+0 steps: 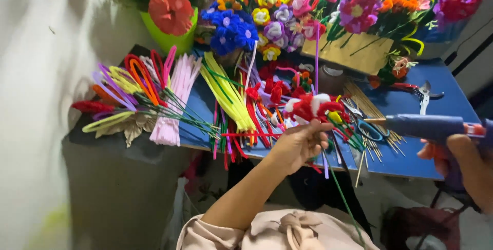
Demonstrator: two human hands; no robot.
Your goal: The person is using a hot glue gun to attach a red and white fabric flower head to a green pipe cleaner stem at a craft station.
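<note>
My left hand (pixel 300 141) grips a red and white pipe-cleaner flower (pixel 311 106) on a thin green stem (pixel 345 198) that hangs down past my lap. My right hand (pixel 465 160) holds a blue glue gun (pixel 427 126) at the right edge, its nozzle pointing left toward the flower, a short gap away. Both hands hover over the front edge of a blue table (pixel 447 103).
Bundles of pink (pixel 174 98), yellow (pixel 228 93) and mixed pipe cleaners lie across the table. Finished flowers (pixel 287 14) crowd the back, beside a green pot (pixel 167 37). Cutting pliers (pixel 422 93), blue scissors (pixel 367 127) and wooden sticks (pixel 377 142) lie at right.
</note>
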